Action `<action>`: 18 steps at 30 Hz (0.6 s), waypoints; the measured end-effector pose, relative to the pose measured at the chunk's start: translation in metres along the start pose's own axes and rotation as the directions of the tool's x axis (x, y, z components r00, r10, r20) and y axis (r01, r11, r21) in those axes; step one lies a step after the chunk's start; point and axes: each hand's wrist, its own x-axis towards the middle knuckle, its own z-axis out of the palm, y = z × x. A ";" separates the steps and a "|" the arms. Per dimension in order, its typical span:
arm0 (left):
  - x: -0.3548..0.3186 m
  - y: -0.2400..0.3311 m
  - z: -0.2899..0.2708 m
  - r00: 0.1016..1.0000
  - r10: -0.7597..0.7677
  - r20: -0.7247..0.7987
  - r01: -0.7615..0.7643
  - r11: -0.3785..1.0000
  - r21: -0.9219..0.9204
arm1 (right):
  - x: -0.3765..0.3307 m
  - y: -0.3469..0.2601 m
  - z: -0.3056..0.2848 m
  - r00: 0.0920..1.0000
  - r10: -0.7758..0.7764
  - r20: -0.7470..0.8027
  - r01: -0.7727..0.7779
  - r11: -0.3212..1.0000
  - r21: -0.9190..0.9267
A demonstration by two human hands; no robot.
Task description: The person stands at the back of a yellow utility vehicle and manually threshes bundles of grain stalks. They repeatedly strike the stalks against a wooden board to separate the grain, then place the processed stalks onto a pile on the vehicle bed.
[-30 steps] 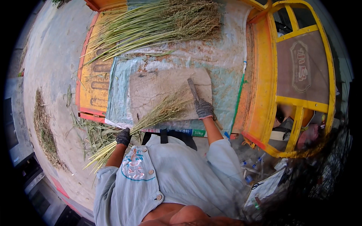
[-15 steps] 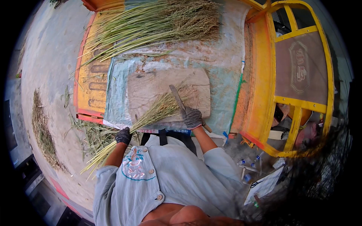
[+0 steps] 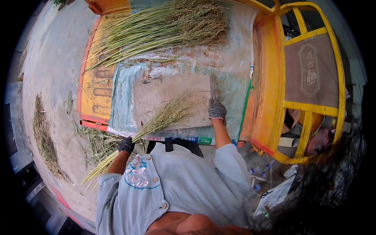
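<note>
My left hand, in a dark knit glove, is closed round a small bundle of grain stalks. The cut ends trail down beside my left forearm. The bundle's seed heads fan out over a flat wooden board. My right hand, gloved alike, is closed on a long knife with a narrow, flat grey blade. That blade points away from me along the board's right edge, apart from the seed heads. The knife's handle is hidden in my hand.
Pale woven sacking lies under the board on an orange vehicle bed. A large heap of grain stalks lies at the far side. A yellow metal frame stands at right; leaves litter the ground at left.
My right hand and the knife have moved right, off the seed heads to the board's right edge, and the blade has turned straighter away from me. My left hand has shifted slightly.
</note>
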 end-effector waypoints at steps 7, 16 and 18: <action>-0.004 -0.003 0.003 1.000 -0.007 0.006 0.007 0.997 -0.077 | -0.089 -0.072 0.058 0.700 -0.641 0.315 0.668 0.744 0.028; -0.004 0.003 -0.007 0.998 -0.046 0.038 0.046 0.999 0.004 | 0.005 -0.015 0.037 0.889 -0.437 0.135 0.450 0.889 -0.083; -0.004 -0.004 -0.002 0.998 -0.065 -0.014 0.066 0.997 0.043 | -0.004 -0.032 0.023 0.913 -0.226 0.341 0.268 0.960 -0.083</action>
